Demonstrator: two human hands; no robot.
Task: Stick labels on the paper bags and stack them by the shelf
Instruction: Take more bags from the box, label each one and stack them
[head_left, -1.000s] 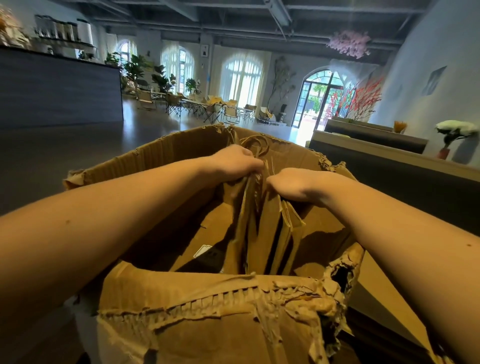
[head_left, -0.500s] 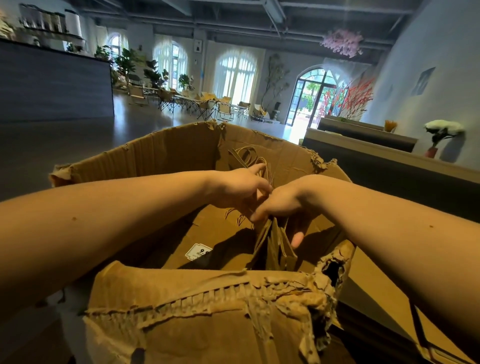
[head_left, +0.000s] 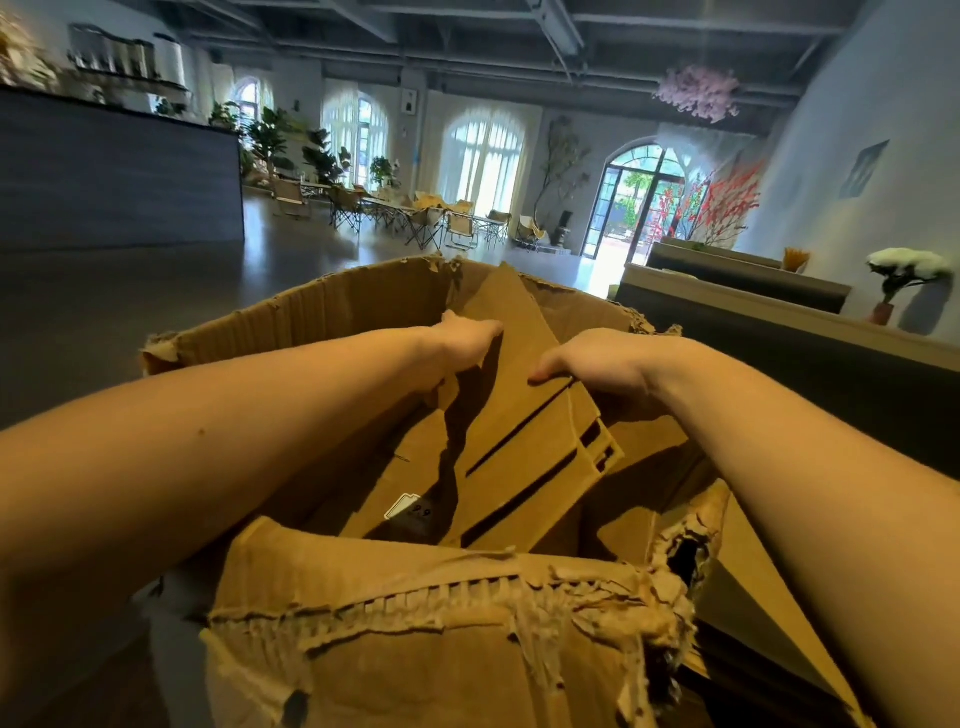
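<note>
Big open cafe-type room: dark glossy floor (head_left: 156, 291), a long dark bench (head_left: 119, 176) at far left, folding chairs (head_left: 460, 228) under arched windows (head_left: 483, 150) at the far end, and a white potted flower (head_left: 904, 265) on the right. Up close, the flat paper bags (head_left: 519, 447) sit tilted inside a torn cardboard box (head_left: 322, 312), with the left hand (head_left: 462, 343) gripping their left edge and the right hand (head_left: 597, 364) grasping the right edge (thumb on top, fingers hidden behind). A white sticker (head_left: 410, 506) on the box bottom is unreadable.
</note>
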